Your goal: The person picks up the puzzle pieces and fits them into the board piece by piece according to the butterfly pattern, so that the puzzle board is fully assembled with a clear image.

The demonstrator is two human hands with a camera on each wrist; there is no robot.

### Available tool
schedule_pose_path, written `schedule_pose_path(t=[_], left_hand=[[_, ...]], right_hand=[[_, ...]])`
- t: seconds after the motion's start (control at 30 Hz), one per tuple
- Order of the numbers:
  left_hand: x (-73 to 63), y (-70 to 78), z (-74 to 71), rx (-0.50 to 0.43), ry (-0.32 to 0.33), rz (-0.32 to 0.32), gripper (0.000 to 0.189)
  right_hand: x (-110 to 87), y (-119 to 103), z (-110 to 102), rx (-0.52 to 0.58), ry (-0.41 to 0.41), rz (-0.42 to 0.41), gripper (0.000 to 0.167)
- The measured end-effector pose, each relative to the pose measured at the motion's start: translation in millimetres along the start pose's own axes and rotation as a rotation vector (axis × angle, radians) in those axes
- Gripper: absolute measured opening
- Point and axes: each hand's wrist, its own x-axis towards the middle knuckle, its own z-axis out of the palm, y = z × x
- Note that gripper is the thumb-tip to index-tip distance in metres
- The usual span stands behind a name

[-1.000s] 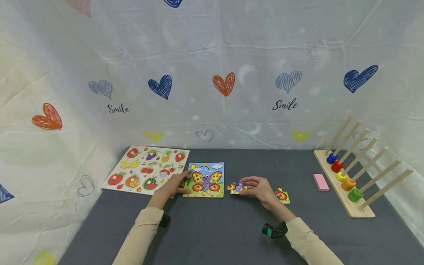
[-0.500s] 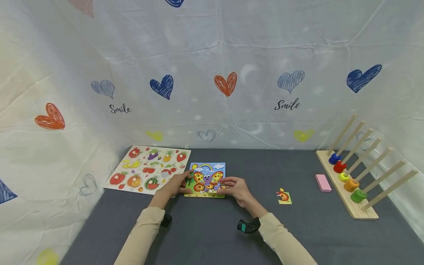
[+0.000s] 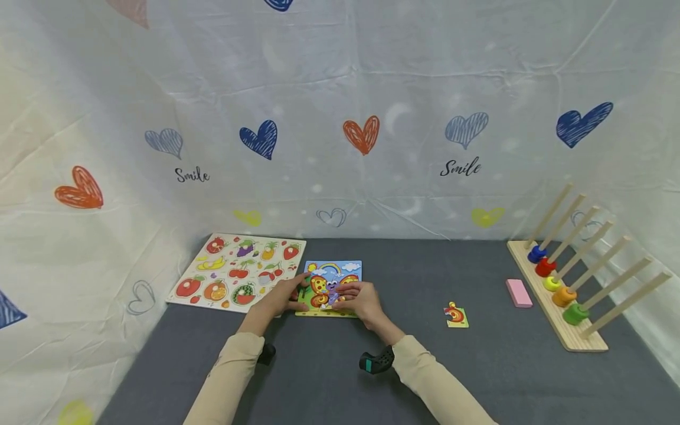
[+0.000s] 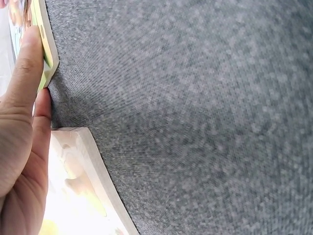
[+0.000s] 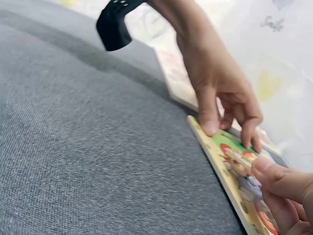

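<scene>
A butterfly puzzle board (image 3: 320, 283) lies flat on the dark grey tabletop. My left hand (image 3: 278, 298) grips its left side; in the left wrist view the thumb (image 4: 29, 61) lies on the board's face near a corner. Over the lower middle of the board, my right hand (image 3: 363, 302) pinches a puzzle piece (image 5: 238, 159) between thumb and fingers. That piece looks tilted above the board in the right wrist view, partly hidden by the fingertips. Off to the right, another puzzle piece (image 3: 457, 316) with a red-orange wing pattern lies alone.
A fruit peg puzzle board (image 3: 228, 283) lies at the left, close beside my left hand. On the right are a pink block (image 3: 517, 293) and a wooden peg stand (image 3: 592, 340) with coloured rings. A white printed cloth (image 3: 404, 200) hangs behind the table.
My right hand has carried the puzzle piece leftward from the bare table onto the butterfly board. The left hand stays at the board's left side.
</scene>
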Motion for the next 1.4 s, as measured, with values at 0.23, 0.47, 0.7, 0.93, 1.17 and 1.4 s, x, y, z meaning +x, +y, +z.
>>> schedule_pose_path(t=[0.23,0.47,0.7,0.93,1.17,1.4], left_hand=[[-1.2,-3.8,1.6,0.007,-0.002,0.005,0.074],[-1.0,-2.2,0.5,0.011,0.002,-0.032,0.074],[-1.9,-1.5,-0.5,0.007,0.005,-0.017,0.075],[-1.5,-2.5,-1.6,0.018,0.002,-0.010,0.074],[-0.3,-4.2,0.0,0.002,0.000,0.013,0.073],[-0.5,-2.9,0.1,0.000,0.010,0.029,0.073]], right_hand=[[0.8,0,10,-0.251,0.045,-0.081,0.032],[0.2,-2,13,-0.460,0.028,-0.260,0.032],[1.6,-5,12,-0.564,0.012,-0.299,0.037],[2.3,-7,17,-0.496,0.029,-0.317,0.036],[6.7,3,23,-0.405,-0.025,-0.375,0.025],[11.7,10,15,-0.430,-0.073,-0.410,0.022]])
